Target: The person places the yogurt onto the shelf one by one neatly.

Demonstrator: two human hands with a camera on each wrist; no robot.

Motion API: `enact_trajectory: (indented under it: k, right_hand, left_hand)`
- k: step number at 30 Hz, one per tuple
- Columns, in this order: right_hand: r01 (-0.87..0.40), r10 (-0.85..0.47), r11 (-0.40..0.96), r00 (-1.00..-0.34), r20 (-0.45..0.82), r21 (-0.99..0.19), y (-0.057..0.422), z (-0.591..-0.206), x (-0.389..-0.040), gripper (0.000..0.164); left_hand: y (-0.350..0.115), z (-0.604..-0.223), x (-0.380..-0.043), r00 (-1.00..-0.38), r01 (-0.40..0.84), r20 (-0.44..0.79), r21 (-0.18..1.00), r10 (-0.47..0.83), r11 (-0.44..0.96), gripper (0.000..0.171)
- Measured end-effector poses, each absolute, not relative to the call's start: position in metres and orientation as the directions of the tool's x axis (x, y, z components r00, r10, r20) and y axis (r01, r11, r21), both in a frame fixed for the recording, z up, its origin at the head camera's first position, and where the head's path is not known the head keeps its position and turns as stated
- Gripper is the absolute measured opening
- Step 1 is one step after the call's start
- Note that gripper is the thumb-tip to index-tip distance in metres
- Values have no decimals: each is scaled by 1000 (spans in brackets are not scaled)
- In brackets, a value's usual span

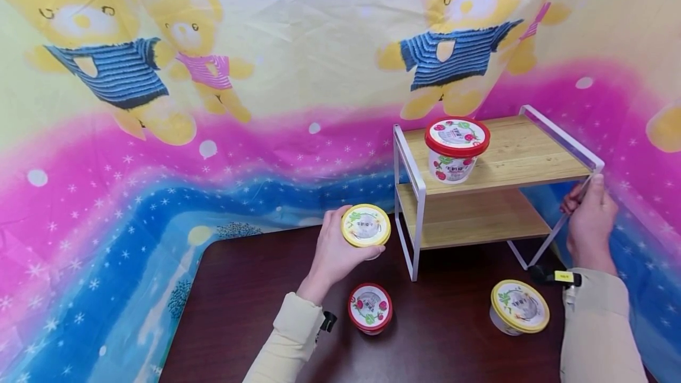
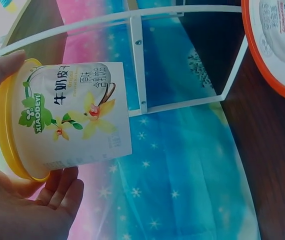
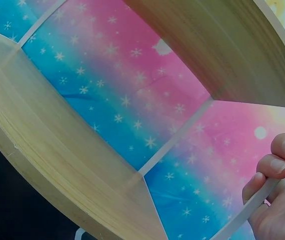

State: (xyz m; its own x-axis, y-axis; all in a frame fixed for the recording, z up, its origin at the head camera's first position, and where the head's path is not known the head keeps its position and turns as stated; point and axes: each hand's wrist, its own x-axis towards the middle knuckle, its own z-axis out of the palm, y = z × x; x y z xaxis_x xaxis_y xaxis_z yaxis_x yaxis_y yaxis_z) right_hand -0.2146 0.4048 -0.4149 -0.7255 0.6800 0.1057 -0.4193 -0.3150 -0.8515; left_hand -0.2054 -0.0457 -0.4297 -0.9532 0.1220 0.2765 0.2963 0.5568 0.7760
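Note:
My left hand [image 1: 335, 248] grips a tub with a yellow lid [image 1: 366, 225], held above the table to the left of a two-tier shelf [image 1: 500, 176]. In the left wrist view the tub [image 2: 77, 117] lies sideways in the picture, thumb and fingers round its lid end, its printed flowers showing. My right hand [image 1: 593, 223] holds the white metal frame at the shelf's right front corner; the right wrist view shows fingers [image 3: 275, 166] curled round that bar [image 3: 247, 212]. A red-lidded tub [image 1: 456, 149] stands on the top board at its left end.
On the dark table [image 1: 239, 312] stand a second red-lidded tub [image 1: 370, 308], just below my left hand, and another yellow-lidded tub [image 1: 519, 307] in front of the shelf's right side. Behind hangs a cloth backdrop [image 1: 298, 75] with printed bears.

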Motion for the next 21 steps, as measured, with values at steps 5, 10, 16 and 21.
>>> enact_trajectory:
  k: [5,10,16,21]
  right_hand:
    - [-420,677,-305,-727,116,-855,403,-415,-214,50]
    - [-418,681,-281,-721,127,-864,403,-416,-213,50]
    - [-444,684,-302,-718,134,-844,403,-416,-214,50]
    - [-469,679,-312,-719,152,-827,402,-415,-215,51]
  left_hand:
    - [-42,-429,-203,-954,295,269,774,131,560,101]
    - [-39,-428,-200,-952,304,272,771,142,560,102]
    - [-35,-428,-195,-944,330,286,780,167,532,101]
    - [-32,-426,-190,-933,360,306,780,191,511,101]
